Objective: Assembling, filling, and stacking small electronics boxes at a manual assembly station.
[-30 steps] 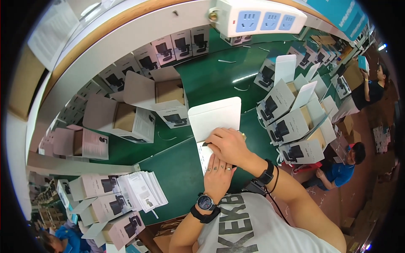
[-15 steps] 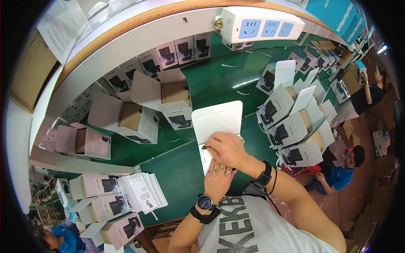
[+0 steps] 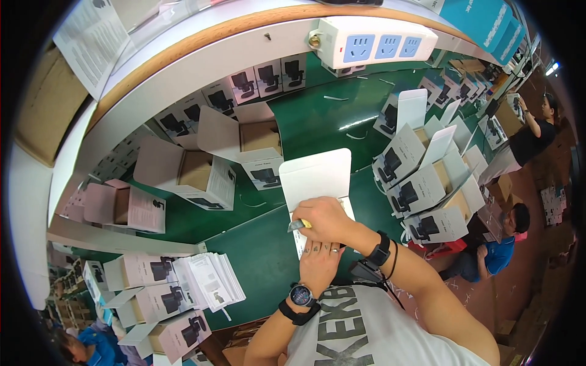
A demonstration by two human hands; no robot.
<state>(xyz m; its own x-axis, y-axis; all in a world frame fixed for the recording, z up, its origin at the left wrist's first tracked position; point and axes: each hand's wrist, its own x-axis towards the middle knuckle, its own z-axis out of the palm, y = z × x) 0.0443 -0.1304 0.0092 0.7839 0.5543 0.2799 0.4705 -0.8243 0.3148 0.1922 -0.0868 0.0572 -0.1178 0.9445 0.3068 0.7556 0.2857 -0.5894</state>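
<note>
One box (image 3: 300, 246), white, on the green bench (image 3: 247, 235) directly in front of the person; lid (image 3: 315, 175) raised and leaning away, both hands over the near part. One cutter (image 3: 299, 225), yellow and grey, in the right hand (image 3: 325, 218): fingers curled closed around it, tip jutting out to the left above the box. Left hand (image 3: 319, 257): palm down on the near end, fingers stretched forward with their tips under the right hand; whether it grips anything cannot be told. Progress, as judged: box opened, lid up, closing not done; whether any cut is made or finished is hidden by the hands. Left boxes (image 3: 264, 177): three, lids up, none closed. Right boxes (image 3: 415, 192): a close-set group, flaps likewise standing up. Rear boxes (image 3: 267, 78): a row along the back of the bench, seemingly shut, their tops hard to see. Near boxes (image 3: 149, 271): three with flaps out, beside a fanned stack of papers (image 3: 215, 279). Power strip (image 3: 377, 44): one, white with blue sockets, mounted above the bench.
</note>
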